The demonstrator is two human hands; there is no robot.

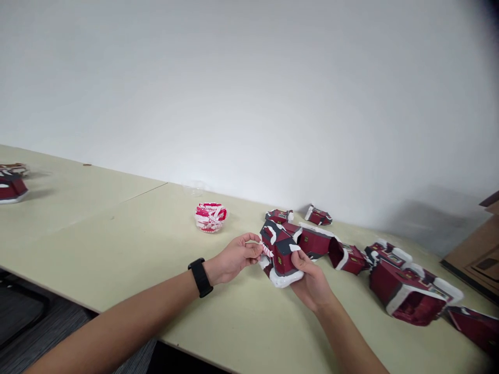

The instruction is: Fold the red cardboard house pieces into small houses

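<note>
My right hand (314, 283) grips a small dark red model house (284, 257) with a grey roof and white snow-like trim. The thumb lies on its near right side and the other fingers are mostly hidden beneath. My left hand (236, 257), with a black band on the wrist, pinches a small red-and-white striped candy-cane-like piece (267, 250) at the left side of the house. Whether that piece is touching the wall or attached to it I cannot tell. To the left stands a clear tub (210, 221) full of similar striped pieces.
Several more red model houses (407, 291) lie tipped or upright along the right of the pale table (218, 317). Another house (13, 188) stands at the far left. A clear plastic piece (195, 188) lies by the wall, and a cardboard box (475, 249) is at the right edge.
</note>
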